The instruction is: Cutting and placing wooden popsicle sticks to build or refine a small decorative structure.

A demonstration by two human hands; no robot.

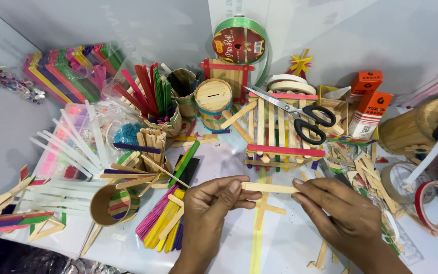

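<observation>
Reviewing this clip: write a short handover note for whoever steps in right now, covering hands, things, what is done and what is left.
Left hand: pinches the left end of a plain stick.
Right hand: fingertips on the stick's right end; the stick is held level above the table.
Below it lie more plain sticks, crossed. Coloured sticks lie left of the hands. Scissors rest on a stick raft behind.
Done: the raft looks assembled.
Left: the held stick is not joined to anything.
</observation>
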